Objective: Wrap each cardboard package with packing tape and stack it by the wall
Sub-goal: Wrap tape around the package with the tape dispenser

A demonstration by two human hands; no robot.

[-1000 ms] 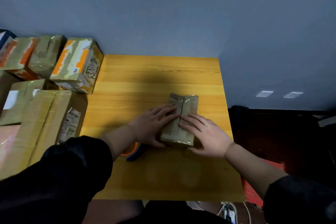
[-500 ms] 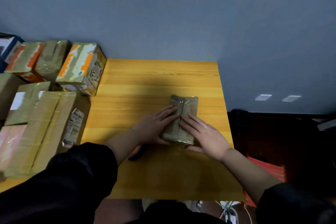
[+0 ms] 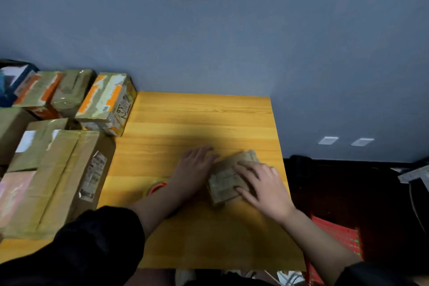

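Since a second ago the small package [image 3: 228, 179] is turned: it was lying straight away from the body, now its far end is swung off to the right, and a tape roll [image 3: 156, 187] is uncovered just left of the left wrist.

Right hand [image 3: 262, 189] is laid on top of the package with fingers spread fairly flat, more pressing than gripping. Left hand [image 3: 193, 169] is set against the package's left edge, fingers stretched out and relaxed, so nothing is really clutched by either hand.

Progress-wise: the package looks glossy with tape already, so wrapping seems mostly done here, probably one more side to be covered or the tape smoothed down. It's not stacked yet. Well off to the left of both hands, a pile of taped boxes [image 3: 106, 102] is lined up by the wall [image 3: 209, 30], and more boxes [image 3: 53, 176] are sitting nearer.
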